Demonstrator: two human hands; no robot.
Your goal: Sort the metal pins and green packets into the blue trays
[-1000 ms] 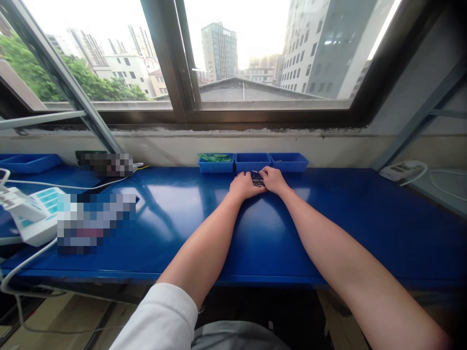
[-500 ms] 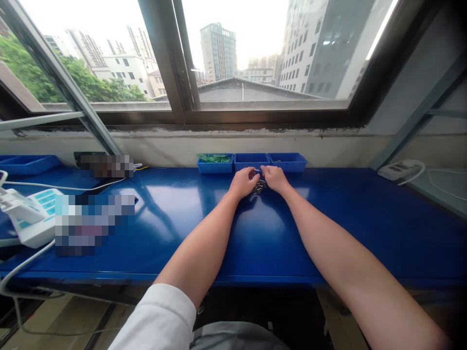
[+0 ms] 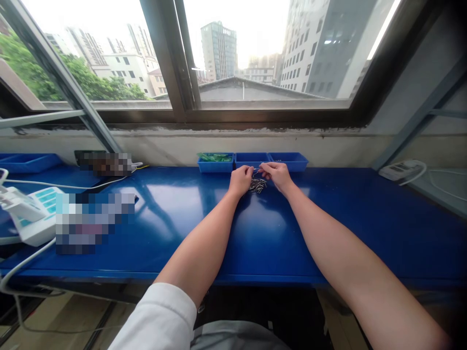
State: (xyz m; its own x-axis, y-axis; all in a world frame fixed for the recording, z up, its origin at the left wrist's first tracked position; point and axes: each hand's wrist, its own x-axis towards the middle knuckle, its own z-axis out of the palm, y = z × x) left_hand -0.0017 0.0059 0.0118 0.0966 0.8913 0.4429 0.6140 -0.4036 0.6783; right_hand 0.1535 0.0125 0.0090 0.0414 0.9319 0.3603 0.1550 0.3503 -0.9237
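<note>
A small slim metal piece (image 3: pixel 256 170), too small to name surely, spans the gap between my fingertips. My left hand (image 3: pixel 241 182) is closed in a pinch at its left end. From the other side, the thumb and fingers of my right hand (image 3: pixel 276 174) pinch its right end. Just below the fingertips, a loose pile of several thin, shiny, screw-like metal pieces (image 3: pixel 259 185) lies on the blue table. Part of the pile is hidden behind my left hand.
Three blue bins stand behind my hands: the left bin (image 3: pixel 216 166) holds green pieces, then a middle bin (image 3: pixel 251 158) and a right bin (image 3: pixel 292 165) with a few small bits. A white power strip (image 3: pixel 40 214) and a blurred object (image 3: pixel 93 226) lie at left on the blue table (image 3: pixel 175 243).
My hands have lifted off the metal pile, which they were cupped around, uncovering it. They now meet at the fingertips above it with one small piece between them.
</note>
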